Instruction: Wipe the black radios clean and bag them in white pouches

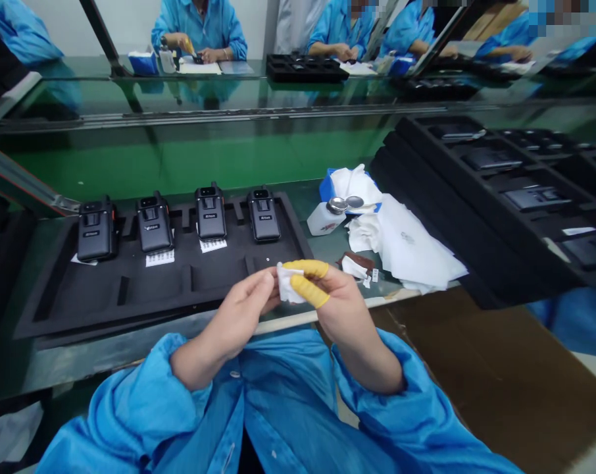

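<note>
My right hand [341, 297], with yellow finger cots on two fingers, pinches a small folded white wipe [287, 287] at the table's front edge. On the wipe's other side, my left hand [241, 308] is closed, its bare fingertips pressed to the wipe's left end. Whether something else lies under the wipe is hidden. Beyond my hands, a black foam tray [154, 289] holds several black two-way radios [265, 217] in a row, marked "Riton". Paper strips with printed labels [160, 257] poke out below some of them.
Right of the tray stand a white pump bottle [322, 219] and a blue box [329, 186] of white wipes. White sheets [411, 247] and a brown scrap [356, 264] lie nearby. Stacked foam trays [439, 197] rise at the right. Co-workers in blue [231, 29] sit across.
</note>
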Motion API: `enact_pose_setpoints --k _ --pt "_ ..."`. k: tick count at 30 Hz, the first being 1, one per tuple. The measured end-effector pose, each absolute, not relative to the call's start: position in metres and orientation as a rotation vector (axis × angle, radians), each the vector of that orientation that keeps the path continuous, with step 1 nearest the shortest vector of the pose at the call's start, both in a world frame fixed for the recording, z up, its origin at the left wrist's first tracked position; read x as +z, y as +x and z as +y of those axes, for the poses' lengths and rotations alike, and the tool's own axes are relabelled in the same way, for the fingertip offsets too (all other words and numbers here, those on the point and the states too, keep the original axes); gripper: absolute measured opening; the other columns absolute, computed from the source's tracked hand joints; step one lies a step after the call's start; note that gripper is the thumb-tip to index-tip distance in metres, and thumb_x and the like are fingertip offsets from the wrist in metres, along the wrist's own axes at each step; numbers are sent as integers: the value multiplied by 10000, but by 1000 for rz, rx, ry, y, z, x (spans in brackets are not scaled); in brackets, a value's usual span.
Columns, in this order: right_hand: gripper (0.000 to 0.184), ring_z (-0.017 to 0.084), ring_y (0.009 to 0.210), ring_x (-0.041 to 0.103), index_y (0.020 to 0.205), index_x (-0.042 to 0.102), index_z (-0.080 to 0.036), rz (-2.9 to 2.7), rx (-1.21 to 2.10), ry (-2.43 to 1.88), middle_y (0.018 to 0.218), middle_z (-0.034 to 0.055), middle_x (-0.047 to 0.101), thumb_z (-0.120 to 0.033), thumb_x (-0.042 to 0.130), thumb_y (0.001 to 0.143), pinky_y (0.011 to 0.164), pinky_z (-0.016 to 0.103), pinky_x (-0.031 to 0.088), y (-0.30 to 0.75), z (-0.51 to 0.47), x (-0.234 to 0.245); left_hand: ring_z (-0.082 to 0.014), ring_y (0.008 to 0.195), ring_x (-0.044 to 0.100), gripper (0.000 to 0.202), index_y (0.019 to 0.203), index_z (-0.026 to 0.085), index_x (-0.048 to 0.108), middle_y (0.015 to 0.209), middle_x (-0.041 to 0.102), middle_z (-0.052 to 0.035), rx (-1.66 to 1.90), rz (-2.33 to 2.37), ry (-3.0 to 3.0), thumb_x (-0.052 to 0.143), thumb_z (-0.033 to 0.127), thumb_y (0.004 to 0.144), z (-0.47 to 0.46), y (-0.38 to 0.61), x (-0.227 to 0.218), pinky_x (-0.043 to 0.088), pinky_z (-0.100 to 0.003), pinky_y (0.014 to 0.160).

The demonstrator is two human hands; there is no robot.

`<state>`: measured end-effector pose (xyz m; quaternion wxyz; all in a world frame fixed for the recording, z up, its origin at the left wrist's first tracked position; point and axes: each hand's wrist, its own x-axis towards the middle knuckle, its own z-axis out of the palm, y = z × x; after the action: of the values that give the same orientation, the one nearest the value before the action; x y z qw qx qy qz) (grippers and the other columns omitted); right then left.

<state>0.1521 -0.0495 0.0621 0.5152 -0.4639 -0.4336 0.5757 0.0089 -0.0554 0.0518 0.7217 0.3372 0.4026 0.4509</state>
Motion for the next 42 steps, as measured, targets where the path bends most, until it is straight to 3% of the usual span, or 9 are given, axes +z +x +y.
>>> enact_pose_setpoints --k 5,9,14,21,25,29,32,36,42 --pt "216 112 689 597 967 720 -276 -1302 1153 -1161 836 7 635 -309 692 755 603 270 556 155 -57 55 -269 990 665 490 975 143 709 1017 725 -131 1024 696 461 648 580 763 -54 16 51 521 -377 848" --pt "317 66 623 549 1083 683 -289 -1430 853 -1197 786 -18 546 -204 644 779 566 204 545 160 -53 49 -232 984 666 435 1041 171 702 1045 724 -99 1021 684 554 749 461 721 -54 15 53 497 -346 891" --pt "402 67 614 560 1194 613 -273 -1640 487 -1219 820 -8 564 -149 593 812 542 192 548 161 -48 48 -185 826 676 413 920 156 716 854 738 -56 1029 866 639 818 433 632 -51 20 46 514 -313 819" --pt "307 183 897 612 995 699 -281 -2027 -147 -1025 974 58 658 -87 594 782 748 337 546 176 -52 43 -231 842 694 457 842 149 702 847 741 -80 1021 897 524 752 561 649 -44 25 50 546 -365 799" --pt "442 155 810 611 1087 682 -286 -2143 -118 -1054 913 59 677 -25 467 803 676 298 512 194 -46 41 -269 1013 671 503 998 143 698 1018 731 -128 904 855 711 617 588 777 -43 20 56 495 -418 952" --pt "274 187 802 586 1003 720 -243 -2002 -310 -1381 891 82 666 -167 505 852 690 331 467 232 -5 49 -269 1236 542 450 1268 200 572 1286 618 -112 900 1110 1394 526 440 890 -38 7 51 383 -479 1081" --pt "235 198 759 539 894 742 -201 -1929 -438 -1644 844 87 640 -263 519 852 645 333 392 261 42 56 -309 1295 475 352 1197 165 617 1316 589 -136 968 1251 2075 505 325 904 -27 5 42 241 -591 1129" --pt "251 182 733 480 822 738 -169 -2098 -473 -1774 823 95 639 -156 488 833 627 326 282 272 82 53 -344 1290 473 346 1202 118 603 1313 578 -181 857 1406 2543 444 254 926 -13 13 31 190 -683 1096" --pt "286 175 690 427 648 684 -169 -2276 -593 -1589 714 94 599 -99 444 785 621 342 180 276 82 49 -331 1298 467 430 1250 53 559 1367 522 -197 632 1536 2646 411 317 944 -10 22 22 243 -627 1112"
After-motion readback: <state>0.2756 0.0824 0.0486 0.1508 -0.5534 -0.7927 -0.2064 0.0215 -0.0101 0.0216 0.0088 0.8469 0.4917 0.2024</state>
